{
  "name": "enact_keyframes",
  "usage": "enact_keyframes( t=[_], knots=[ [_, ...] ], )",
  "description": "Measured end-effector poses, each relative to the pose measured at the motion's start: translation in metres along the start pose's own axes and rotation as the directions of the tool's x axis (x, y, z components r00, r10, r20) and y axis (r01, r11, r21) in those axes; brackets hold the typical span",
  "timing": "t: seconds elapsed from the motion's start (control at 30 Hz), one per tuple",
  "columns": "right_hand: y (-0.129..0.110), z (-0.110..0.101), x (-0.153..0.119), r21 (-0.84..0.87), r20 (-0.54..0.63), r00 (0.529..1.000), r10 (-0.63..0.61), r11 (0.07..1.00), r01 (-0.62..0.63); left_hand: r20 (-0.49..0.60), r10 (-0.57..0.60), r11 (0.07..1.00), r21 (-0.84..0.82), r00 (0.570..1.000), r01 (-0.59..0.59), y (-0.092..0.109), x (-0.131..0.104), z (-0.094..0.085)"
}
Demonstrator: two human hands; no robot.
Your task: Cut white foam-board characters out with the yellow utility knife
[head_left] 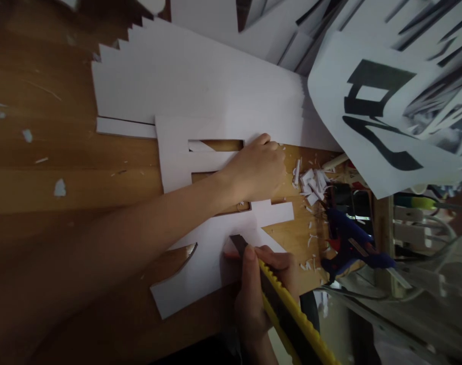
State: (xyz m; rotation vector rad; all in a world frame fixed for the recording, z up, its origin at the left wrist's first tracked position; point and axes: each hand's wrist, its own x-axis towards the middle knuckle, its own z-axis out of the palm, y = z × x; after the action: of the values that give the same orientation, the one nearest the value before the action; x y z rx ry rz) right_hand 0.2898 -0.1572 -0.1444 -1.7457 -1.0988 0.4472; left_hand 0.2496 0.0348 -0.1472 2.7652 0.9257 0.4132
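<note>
A white foam-board cut-out shaped like a written character (174,167), with slots through it, lies on the wooden table. My left hand (259,167) rests on its right part, fingers curled down over it; their tips are hidden. My left forearm crosses the cut-out and covers part of the slots. In my right hand (254,289) is a yellow and black utility knife (287,314), held between thumb and fingers. Its dark blade (237,243) extends over the lower part of the cut-out; whether the tip touches it I cannot tell.
A large white board with a stepped edge (170,71) lies beyond the cut-out. A printed paper sheet (330,86) hangs at the upper right. White offcuts (314,185) and a blue glue gun (348,241) are at the right. Small scraps (60,187) dot the wooden table (75,157).
</note>
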Motion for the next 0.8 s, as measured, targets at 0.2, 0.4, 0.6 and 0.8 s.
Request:
enact_keyframes(
  t=[0.2,0.4,0.6,0.8],
  knots=[
    [-0.005,0.001,0.002,0.034,0.021,0.999,-0.050,0.998,0.049,-0.023,-0.008,1.000,0.017,1.000,0.008,0.000,0.001,0.005],
    [-0.004,0.000,0.000,-0.019,0.017,1.000,-0.020,1.000,0.020,-0.013,-0.011,1.000,0.024,1.000,0.011,0.000,0.001,0.005],
    [-0.002,0.000,-0.002,-0.051,0.001,0.999,-0.043,0.998,0.043,0.007,-0.020,1.000,0.013,1.000,0.020,0.000,0.001,0.001],
    [-0.011,-0.006,-0.002,-0.191,0.070,0.992,-0.103,0.975,0.115,0.012,-0.018,1.000,0.025,1.000,0.017,0.000,0.002,0.001]
  ],
)
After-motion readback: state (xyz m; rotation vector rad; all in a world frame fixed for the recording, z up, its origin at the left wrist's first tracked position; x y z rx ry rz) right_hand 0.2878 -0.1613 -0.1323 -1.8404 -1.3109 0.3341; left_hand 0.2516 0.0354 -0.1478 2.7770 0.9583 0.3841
